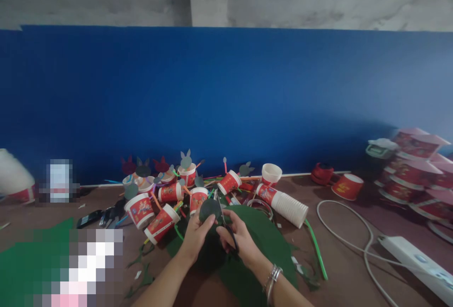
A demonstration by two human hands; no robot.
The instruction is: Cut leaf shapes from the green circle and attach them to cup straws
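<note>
My left hand [198, 232] pinches a dark green round paper piece [209, 210] by its lower edge. In my right hand [238, 236] is a pair of scissors [229, 232], with its blades pointing up along the right side of the round piece. Whether the blades touch the paper is too small to tell. Below both hands lies a large sheet of green paper [264, 234]. Just beyond them, red paper cups [198, 198] with paper shapes and coloured sticks lie and stand in a cluster. A stack of nested paper cups [283, 205] lies on its side to the right.
A white power strip [415, 262] and its looping cable [370, 236] lie at right, near piled red cups [406, 179]. Keys [108, 216] and green paper [38, 245] are at left. Green scraps [143, 274] are scattered on the brown table [339, 274]. A blue wall panel [226, 94] stands behind.
</note>
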